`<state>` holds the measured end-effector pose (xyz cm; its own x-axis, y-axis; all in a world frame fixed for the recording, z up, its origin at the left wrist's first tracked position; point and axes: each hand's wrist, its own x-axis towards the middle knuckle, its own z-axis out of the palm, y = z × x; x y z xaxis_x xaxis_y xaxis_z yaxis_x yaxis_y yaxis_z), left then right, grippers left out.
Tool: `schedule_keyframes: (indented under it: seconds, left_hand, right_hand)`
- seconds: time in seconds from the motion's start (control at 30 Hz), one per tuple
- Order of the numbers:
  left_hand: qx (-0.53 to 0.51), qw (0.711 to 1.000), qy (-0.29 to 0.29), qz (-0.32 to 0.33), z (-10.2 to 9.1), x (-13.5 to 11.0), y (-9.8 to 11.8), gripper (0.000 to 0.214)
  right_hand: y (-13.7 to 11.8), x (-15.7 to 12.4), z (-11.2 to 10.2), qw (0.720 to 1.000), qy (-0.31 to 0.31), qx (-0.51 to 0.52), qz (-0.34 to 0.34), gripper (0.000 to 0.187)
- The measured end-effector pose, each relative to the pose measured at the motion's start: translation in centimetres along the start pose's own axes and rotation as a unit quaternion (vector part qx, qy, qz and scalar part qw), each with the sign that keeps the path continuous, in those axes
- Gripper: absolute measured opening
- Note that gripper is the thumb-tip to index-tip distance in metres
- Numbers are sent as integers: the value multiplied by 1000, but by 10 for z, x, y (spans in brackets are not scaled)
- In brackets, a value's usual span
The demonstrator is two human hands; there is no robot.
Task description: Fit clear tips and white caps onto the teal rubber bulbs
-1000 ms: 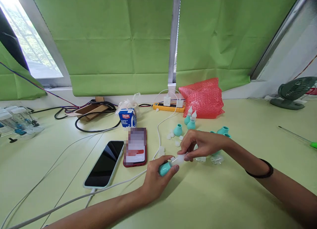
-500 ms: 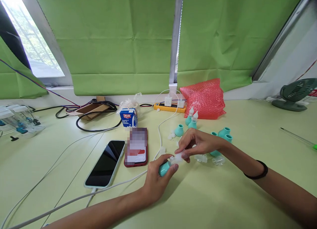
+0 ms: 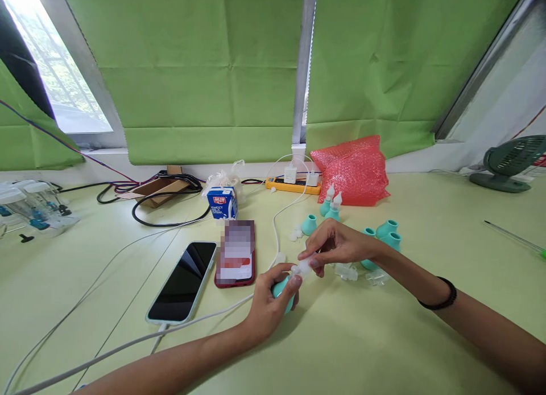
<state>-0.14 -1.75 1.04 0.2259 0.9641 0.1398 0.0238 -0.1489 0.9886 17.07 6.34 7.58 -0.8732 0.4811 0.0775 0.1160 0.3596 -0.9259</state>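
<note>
My left hand (image 3: 273, 298) is wrapped round a teal rubber bulb (image 3: 285, 292), with a clear connector (image 3: 295, 271) at its mouth. Between the thumb and fingers of my right hand (image 3: 335, 248) is a translucent white tip (image 3: 304, 266), which meets the connector; whether it is fully seated I cannot tell. Beyond my right hand stand two bulbs with white tips (image 3: 335, 204) and a bare teal bulb (image 3: 309, 225). Several more teal bulbs (image 3: 388, 230) lie behind my right wrist, with clear plastic connectors (image 3: 346, 271) near them.
Two phones, one black-screened (image 3: 183, 284) and one red-cased (image 3: 234, 252), lie left of my hands, with a white cable (image 3: 205, 314) running across. Farther back are a blue milk carton (image 3: 222, 203), an orange power strip (image 3: 281, 184) and a red bubble-wrap bag (image 3: 354, 170). A screwdriver (image 3: 514, 235) lies right.
My left hand has turned the teal bulb slightly, and its thumb has moved up to the connector. My right hand has shifted a little left with the white tip.
</note>
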Motion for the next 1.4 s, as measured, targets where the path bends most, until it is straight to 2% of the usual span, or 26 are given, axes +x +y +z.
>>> schedule_keyframes:
  seconds: [0.33,0.47,0.67,0.97,1.03,1.13,1.2,1.27,1.3,1.33,1.4]
  left_hand:
    - [-93,995,-14,-33,-2,4,-2,36]
    - [-71,996,-21,-39,-1,4,-2,34]
    - [-11,999,8,-45,0,4,0,36]
    - [23,1000,5,2,0,0,-2,31]
    - [33,999,-7,31,-2,-2,-2,29]
    - [38,995,-41,84,-6,-5,-5,31]
    - [52,990,-44,125,-8,-8,-7,35]
    - [70,983,-32,165,-8,-10,-8,35]
    - [78,980,-31,179,-8,-11,-8,33]
    - [89,978,-31,188,-7,-11,-7,30]
    - [123,972,-36,198,-5,-11,-4,24]
  right_hand:
    - [3,3,2,999,32,-18,-21,26]
    - [2,1,1,1000,9,7,28,26]
    - [8,2,0,996,-4,24,83,27]
    - [8,6,6,994,6,72,79,28]
    - [3,4,9,997,0,58,60,26]
    - [-13,-3,10,1000,5,-24,10,20]
    - [-27,-11,5,995,38,-90,-26,17]
    - [-39,-21,-5,981,120,-139,-55,15]
    - [-44,-26,-12,968,180,-161,-67,14]
    - [-48,-32,-19,948,250,-184,-75,14]
    - [-51,-41,-35,881,392,-247,-89,16]
